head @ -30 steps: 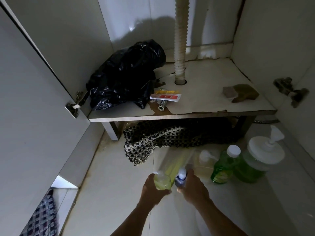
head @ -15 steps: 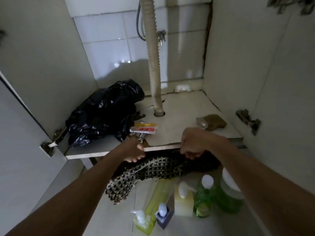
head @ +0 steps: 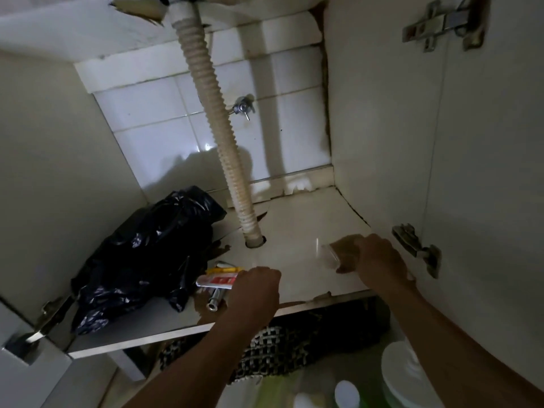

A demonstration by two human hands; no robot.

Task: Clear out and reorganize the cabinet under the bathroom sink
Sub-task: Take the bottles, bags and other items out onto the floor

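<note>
Both arms reach into the open cabinet, over its pale, chipped shelf (head: 294, 228). The left hand (head: 254, 293) hovers near the shelf's front edge with its back to the camera and its fingers curled down; it sits right against the small clutter there, but whether the fingers have closed on anything cannot be told. That clutter is a white packet with a red label (head: 216, 282), a yellow item (head: 223, 270) just behind it, and a short metal pipe fitting (head: 215, 300) lying just in front. The right hand (head: 378, 257) is at the right side of the shelf, close to the side wall, with fingers wrapped around a brownish sponge-like object in a clear wrapper (head: 338, 254) — the object is blurred, and it cannot be seen whether it touches the shelf. A crumpled black plastic bag (head: 147, 257) fills the left part of the shelf, touching the packet's end. The ribbed drain hose (head: 217, 136) drops from above into a hole in the shelf, between the bag and the right hand. A small metal valve (head: 243, 107) juts from the tiled back wall. Below the shelf lies a woven black-and-white mat (head: 279, 348), and green bottles with white caps (head: 347, 393) stand at the lower right, beside a white-lidded container (head: 403, 375).
</note>
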